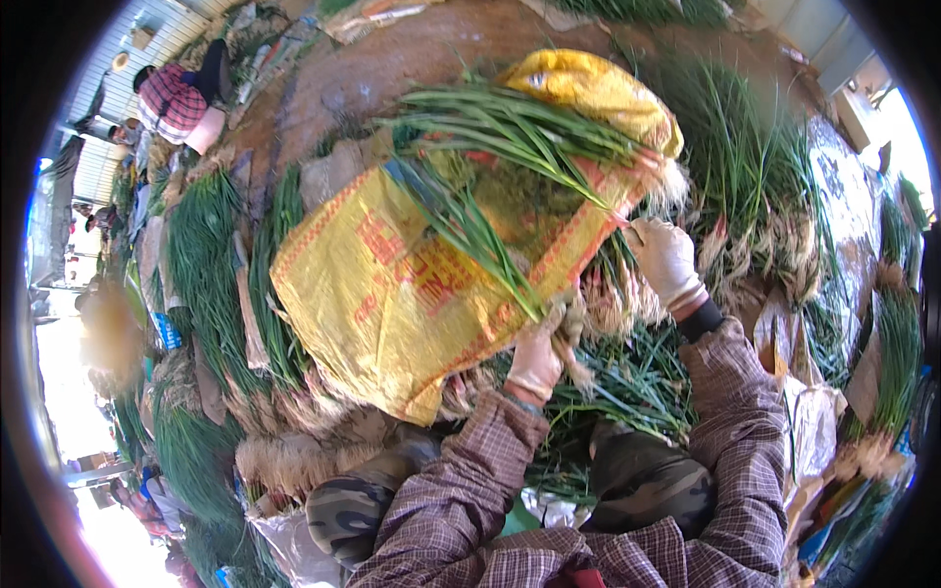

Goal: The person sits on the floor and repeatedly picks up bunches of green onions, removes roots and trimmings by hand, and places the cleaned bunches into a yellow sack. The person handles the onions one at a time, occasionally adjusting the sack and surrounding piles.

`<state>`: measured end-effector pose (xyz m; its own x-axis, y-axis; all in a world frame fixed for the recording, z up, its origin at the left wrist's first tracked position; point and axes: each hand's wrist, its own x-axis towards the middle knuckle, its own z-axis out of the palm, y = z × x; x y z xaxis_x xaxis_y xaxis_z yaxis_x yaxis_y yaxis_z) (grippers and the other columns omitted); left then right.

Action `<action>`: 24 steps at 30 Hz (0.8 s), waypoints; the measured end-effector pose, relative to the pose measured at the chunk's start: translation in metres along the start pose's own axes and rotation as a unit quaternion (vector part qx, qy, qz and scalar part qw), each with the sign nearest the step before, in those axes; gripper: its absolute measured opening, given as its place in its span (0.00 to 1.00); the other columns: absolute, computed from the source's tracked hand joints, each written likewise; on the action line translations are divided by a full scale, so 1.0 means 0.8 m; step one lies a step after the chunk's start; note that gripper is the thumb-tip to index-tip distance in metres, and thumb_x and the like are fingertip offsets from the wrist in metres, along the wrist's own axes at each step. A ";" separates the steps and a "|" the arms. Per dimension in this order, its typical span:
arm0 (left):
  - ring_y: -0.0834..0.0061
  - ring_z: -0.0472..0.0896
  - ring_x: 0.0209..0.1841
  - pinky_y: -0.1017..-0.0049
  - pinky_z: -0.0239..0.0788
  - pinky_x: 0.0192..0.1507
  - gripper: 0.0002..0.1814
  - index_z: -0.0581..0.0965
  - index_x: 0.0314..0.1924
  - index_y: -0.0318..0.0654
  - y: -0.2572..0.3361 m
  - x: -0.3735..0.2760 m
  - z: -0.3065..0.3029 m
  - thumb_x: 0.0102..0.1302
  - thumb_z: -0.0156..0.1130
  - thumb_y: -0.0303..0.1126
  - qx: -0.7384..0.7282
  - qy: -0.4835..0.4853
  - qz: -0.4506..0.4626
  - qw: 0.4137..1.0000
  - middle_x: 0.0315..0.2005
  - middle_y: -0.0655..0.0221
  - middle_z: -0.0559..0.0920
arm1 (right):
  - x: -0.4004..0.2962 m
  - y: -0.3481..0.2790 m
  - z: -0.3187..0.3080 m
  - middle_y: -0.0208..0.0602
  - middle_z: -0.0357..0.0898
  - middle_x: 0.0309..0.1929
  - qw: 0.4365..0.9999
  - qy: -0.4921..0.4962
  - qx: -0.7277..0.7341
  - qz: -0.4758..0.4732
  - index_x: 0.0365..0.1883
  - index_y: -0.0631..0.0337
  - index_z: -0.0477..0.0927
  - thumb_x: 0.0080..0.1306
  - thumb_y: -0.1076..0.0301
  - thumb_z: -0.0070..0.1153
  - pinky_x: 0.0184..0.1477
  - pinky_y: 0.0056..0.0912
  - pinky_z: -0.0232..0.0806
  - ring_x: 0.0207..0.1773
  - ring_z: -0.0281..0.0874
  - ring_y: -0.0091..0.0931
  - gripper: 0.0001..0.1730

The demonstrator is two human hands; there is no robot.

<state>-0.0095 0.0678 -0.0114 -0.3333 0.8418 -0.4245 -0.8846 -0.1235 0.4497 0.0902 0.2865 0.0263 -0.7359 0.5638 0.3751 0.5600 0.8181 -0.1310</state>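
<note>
My left hand (538, 360), in a pale work glove, is closed around the lower ends of a few green onions (489, 253). Their leaves reach up and left across a yellow woven sack (353, 294), and some roots hang below my fist. My right hand (665, 259), also gloved, has its fingertips pinched at the pinkish base of a green onion (599, 202). Beyond it, a loose pile of green onions (514, 121) lies over the sack, with white roots (665, 184) pointing right. The sack bears red printing.
Upright green onions (742, 162) stand at the right, and more bunches (202, 257) line the left. Loose leaves (632, 382) cover the ground between my knees. A bulging yellow bag (588, 77) lies behind the pile. A person in a plaid shirt (173, 103) bends over at upper left.
</note>
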 end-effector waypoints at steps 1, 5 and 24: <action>0.78 0.81 0.34 0.79 0.76 0.35 0.21 0.70 0.62 0.31 0.000 0.000 0.000 0.74 0.53 0.35 -0.011 0.006 0.008 1.000 0.43 0.63 0.82 | -0.018 -0.019 -0.007 0.33 0.74 0.20 0.999 -0.042 -0.016 -0.003 0.25 0.53 0.76 0.68 0.55 0.52 0.30 0.38 0.69 0.25 0.76 0.33 0.15; 0.72 0.82 0.48 0.73 0.77 0.47 0.21 0.69 0.62 0.31 0.000 0.012 0.017 0.75 0.49 0.35 0.014 0.022 0.038 0.999 0.46 0.60 0.83 | -0.071 -0.086 -0.055 0.26 0.68 0.25 0.989 -0.002 -0.046 -0.138 0.35 0.53 0.75 0.66 0.59 0.50 0.35 0.39 0.68 0.30 0.73 0.29 0.08; 0.87 0.72 0.22 0.84 0.65 0.23 0.12 0.77 0.48 0.38 -0.054 -0.020 0.052 0.75 0.53 0.37 0.072 0.147 0.042 0.986 0.26 0.77 0.78 | -0.076 -0.103 -0.030 0.27 0.79 0.25 0.552 -0.180 0.694 0.425 0.40 0.64 0.81 0.72 0.63 0.52 0.21 0.18 0.62 0.21 0.70 0.15 0.12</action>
<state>0.0476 0.0813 0.0092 -0.5019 0.6402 -0.5816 -0.8018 -0.0922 0.5904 0.0982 0.1818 0.0365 -0.5991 0.5934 -0.5376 0.1132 -0.6018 -0.7905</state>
